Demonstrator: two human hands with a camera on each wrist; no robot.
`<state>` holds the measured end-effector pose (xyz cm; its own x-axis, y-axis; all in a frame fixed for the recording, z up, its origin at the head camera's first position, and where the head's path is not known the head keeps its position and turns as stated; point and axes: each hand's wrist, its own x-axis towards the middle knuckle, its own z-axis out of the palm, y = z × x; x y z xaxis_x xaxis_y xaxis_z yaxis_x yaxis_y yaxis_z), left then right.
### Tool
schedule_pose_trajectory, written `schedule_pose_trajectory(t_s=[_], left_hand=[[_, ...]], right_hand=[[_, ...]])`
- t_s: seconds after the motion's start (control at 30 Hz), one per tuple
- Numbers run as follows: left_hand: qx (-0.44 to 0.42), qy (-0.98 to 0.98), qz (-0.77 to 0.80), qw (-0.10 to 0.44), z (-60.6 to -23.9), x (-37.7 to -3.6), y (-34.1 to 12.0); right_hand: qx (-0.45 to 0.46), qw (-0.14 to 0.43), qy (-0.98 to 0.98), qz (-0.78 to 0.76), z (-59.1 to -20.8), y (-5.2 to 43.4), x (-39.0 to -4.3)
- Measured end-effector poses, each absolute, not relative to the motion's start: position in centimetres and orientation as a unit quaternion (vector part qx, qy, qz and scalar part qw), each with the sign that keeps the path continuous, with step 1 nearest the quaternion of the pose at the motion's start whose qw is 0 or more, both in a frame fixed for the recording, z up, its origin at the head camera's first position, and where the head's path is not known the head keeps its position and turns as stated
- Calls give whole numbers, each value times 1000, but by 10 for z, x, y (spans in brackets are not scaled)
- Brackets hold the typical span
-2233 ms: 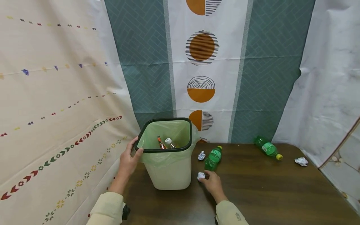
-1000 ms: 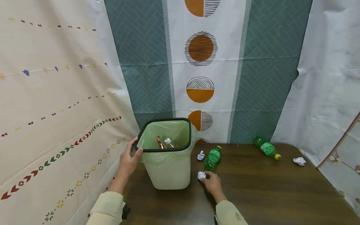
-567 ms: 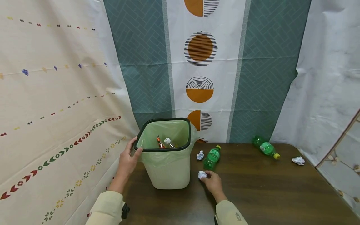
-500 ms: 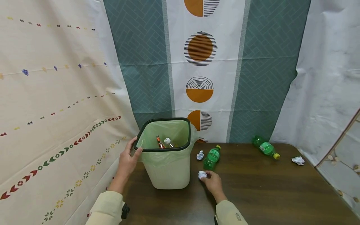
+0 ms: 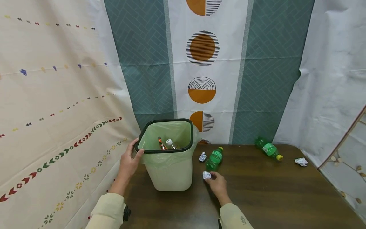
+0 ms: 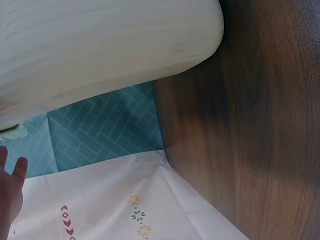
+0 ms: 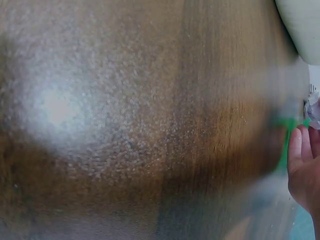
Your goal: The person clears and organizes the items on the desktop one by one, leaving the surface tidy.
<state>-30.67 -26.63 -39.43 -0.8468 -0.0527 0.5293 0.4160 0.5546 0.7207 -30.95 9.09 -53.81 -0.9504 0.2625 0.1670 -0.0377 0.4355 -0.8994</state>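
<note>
Paper ball (image 5: 206,175): small crumpled white wad on the table, at the tips of your right fingers, just right of the bin's foot. Your fingertips close on it from behind; a light pinch, as far as the head view shows.
Handling (judgement): very light, soft, springy. It will crush rather than slip. Pinch it across its middle with thumb and two fingers; little force needed.
Right hand (image 5: 217,185): low on the table, fingers curled forward onto the wad. The wrist view is blurred and shows only the fingertips beside the paper.
Left hand (image 5: 128,162): thumb hooked over the near left corner of the bin's black rim, fingers down the outer wall. Steadying grip.
Bin (image 5: 170,176): pale plastic, green liner bag, black rim ring. Inside, beyond your left thumb: a white-capped bottle and something orange.
Nearby: second paper wad (image 5: 202,156) and a green bottle (image 5: 214,159) lying just past your right fingertips. Another green bottle (image 5: 268,148) and a third wad (image 5: 301,161) well off to the right.
Writing: both green bottles carry green labels, print too small to read. Small dark mark on your right cuff, unreadable.
Table (image 5: 271,197): dark wood grain.
</note>
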Motion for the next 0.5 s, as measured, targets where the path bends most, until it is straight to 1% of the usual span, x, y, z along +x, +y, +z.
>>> schedule_pose_trajectory(t_s=[0.27,0.5], left_hand=[[-108,-844,-461,253,-393,-308,-267],[-105,-845,-459,254,-394,-308,-267]], right_hand=[[-102,194,-798,561,-534,93,-311],[-140,212,-765,592,-528,96,-313]])
